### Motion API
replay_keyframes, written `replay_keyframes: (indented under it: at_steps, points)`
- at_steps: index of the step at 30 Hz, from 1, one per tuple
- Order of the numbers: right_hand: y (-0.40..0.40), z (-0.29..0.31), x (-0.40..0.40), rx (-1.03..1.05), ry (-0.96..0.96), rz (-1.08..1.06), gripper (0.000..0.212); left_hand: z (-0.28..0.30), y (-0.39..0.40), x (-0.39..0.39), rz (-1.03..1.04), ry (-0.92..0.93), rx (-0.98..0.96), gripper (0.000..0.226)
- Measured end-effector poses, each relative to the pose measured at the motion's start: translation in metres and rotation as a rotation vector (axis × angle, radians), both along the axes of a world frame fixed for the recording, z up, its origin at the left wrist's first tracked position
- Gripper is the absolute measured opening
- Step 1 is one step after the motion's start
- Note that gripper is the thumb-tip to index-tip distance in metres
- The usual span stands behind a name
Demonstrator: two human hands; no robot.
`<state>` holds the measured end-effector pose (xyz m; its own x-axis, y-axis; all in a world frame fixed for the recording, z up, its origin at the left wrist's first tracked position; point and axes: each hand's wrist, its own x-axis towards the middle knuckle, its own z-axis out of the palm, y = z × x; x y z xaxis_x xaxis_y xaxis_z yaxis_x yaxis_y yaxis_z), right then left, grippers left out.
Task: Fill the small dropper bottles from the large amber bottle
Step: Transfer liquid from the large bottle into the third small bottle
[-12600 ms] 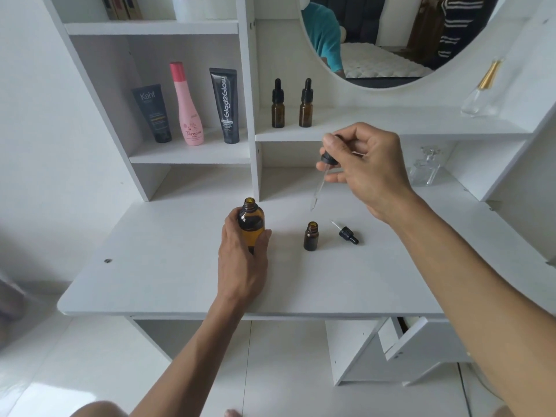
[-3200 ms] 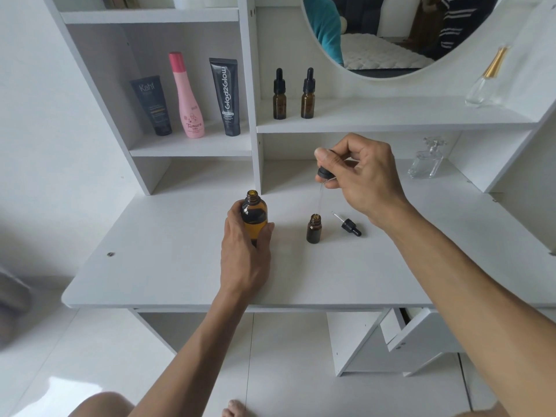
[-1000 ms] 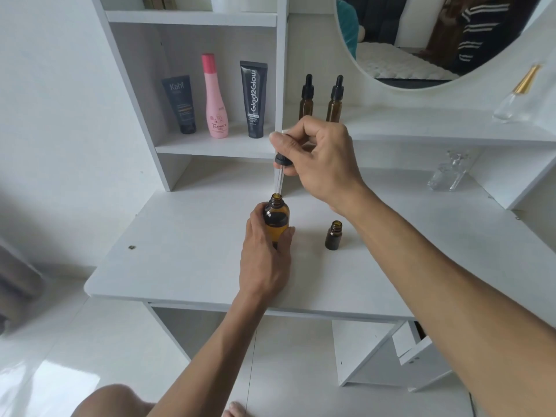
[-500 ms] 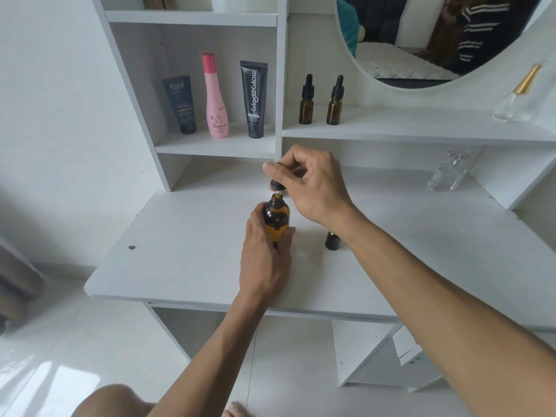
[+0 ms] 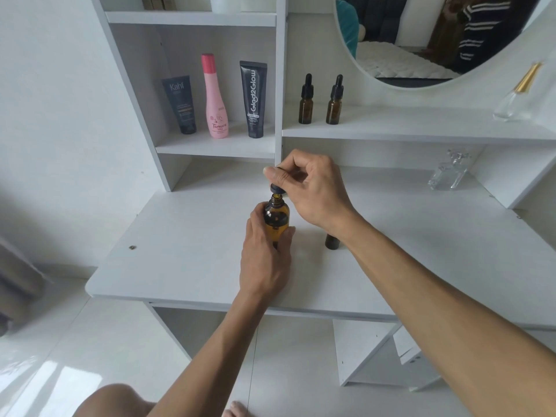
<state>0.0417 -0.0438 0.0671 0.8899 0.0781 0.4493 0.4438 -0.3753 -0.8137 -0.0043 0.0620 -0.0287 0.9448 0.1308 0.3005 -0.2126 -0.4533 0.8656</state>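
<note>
You're gripping the large amber bottle (image 5: pixel 276 216) with your left hand (image 5: pixel 266 260), fingers curled round its lower body, and it's standing upright on the white desk (image 5: pixel 186 254) near the middle. Your right hand (image 5: pixel 313 191) is pinching the black cap of one dropper (image 5: pixel 277 189) between thumb and forefinger, holding it right above the open neck, with the pipette going down into the bottle.

Counting small dropper bottles now: three in sight. One open small bottle (image 5: pixel 332 242) is sitting on the desk just right of the large one, partly hidden behind your right wrist. Two capped dropper bottles (image 5: pixel 306 100) are standing side by side on the shelf under the mirror (image 5: pixel 421 40), close together but apart.

On the left shelf, three cosmetics are lining up: one dark Kahf tube (image 5: pixel 180 105), one pink bottle (image 5: pixel 215 99) and one black Glad2Glow tube (image 5: pixel 253 99). Over on the right, two clear glass bottles: one gold-capped perfume bottle (image 5: pixel 519 96) on the upper shelf, one crystal bottle (image 5: pixel 448 174) on the desk below it.
</note>
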Motion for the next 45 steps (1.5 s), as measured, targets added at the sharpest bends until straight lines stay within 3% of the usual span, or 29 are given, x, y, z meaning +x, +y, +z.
replay_keyframes:
  at_steps: [26, 45]
  points:
    - [-0.022, 0.055, -0.02, 0.407, -0.039, -0.063, 0.017, -0.003, -0.001, 0.003, 0.031, -0.02, 0.017, 0.051]
    - [-0.079, 0.029, -0.024, 0.291, -0.001, -0.24, 0.02, -0.012, 0.0, 0.008, 0.027, -0.028, 0.005, 0.05]
